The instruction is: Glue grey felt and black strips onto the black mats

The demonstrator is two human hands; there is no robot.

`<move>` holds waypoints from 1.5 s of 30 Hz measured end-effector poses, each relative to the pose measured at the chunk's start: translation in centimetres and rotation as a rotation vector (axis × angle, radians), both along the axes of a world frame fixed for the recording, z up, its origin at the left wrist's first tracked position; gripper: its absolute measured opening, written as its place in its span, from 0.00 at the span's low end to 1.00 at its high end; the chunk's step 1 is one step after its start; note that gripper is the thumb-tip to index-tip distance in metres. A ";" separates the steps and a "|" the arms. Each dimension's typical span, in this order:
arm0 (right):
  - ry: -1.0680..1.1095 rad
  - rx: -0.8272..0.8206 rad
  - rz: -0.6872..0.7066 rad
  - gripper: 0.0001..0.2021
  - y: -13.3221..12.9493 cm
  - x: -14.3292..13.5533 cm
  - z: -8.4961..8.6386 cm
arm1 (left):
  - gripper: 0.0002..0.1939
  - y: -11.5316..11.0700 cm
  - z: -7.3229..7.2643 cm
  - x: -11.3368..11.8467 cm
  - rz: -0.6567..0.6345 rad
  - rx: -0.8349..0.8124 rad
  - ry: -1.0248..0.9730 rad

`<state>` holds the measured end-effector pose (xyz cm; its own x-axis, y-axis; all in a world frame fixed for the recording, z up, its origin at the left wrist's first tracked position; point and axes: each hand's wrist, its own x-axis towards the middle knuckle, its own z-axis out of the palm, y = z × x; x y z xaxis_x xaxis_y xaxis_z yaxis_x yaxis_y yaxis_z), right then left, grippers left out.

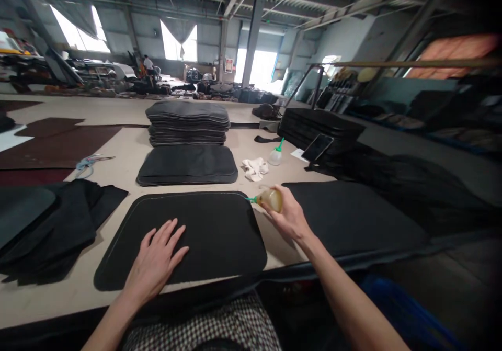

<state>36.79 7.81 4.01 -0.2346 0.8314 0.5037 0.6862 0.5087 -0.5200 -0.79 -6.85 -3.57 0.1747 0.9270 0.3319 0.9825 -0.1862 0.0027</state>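
Note:
A black panel with rounded corners (212, 236) lies flat on the table in front of me. My left hand (157, 254) rests on its left half, fingers spread and holding nothing. In my right hand (289, 212) is a squeeze bottle (271, 199) with yellowish contents, tipped on its side. Its green nozzle points left, at the panel's far right corner. A thin pale line runs along the panel's far and left edges. I cannot tell whether the nozzle tip touches the surface.
Behind the panel stand a low black stack (187, 163) and a taller stack of dark pieces (187, 123). A white cloth (254, 169), another green-tipped bottle (275, 156) and a phone (318, 147) are beyond my right hand. Black sheets lie right (349, 217) and left (74, 225); scissors (90, 163) lie far left.

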 end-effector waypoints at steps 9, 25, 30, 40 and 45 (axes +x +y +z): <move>0.022 -0.233 0.030 0.25 -6.3 4.3 2.2 | 0.29 0.0 -0.2 -0.3 -0.021 -0.027 -0.012; 0.256 -0.420 0.051 0.26 -15.4 4.8 -1.3 | 0.30 0.1 -0.3 -0.3 -0.017 -0.043 -0.081; 0.320 -0.459 0.181 0.26 -15.0 -0.6 -2.4 | 0.28 -0.2 0.7 -0.4 -0.004 -0.113 -0.265; 0.248 -0.407 0.503 0.23 -13.0 -13.1 -1.5 | 0.27 -4.0 4.3 -4.7 0.207 0.272 -0.949; 0.220 -0.344 0.602 0.22 -12.8 -19.2 -1.1 | 0.27 -6.7 5.5 -7.5 0.352 0.414 -1.018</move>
<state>17.63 -5.02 2.96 -0.6251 0.7096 0.3252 0.1998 0.5482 -0.8121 -8.30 -13.59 1.89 -0.5954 0.6581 0.4608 0.5579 -0.0741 0.8266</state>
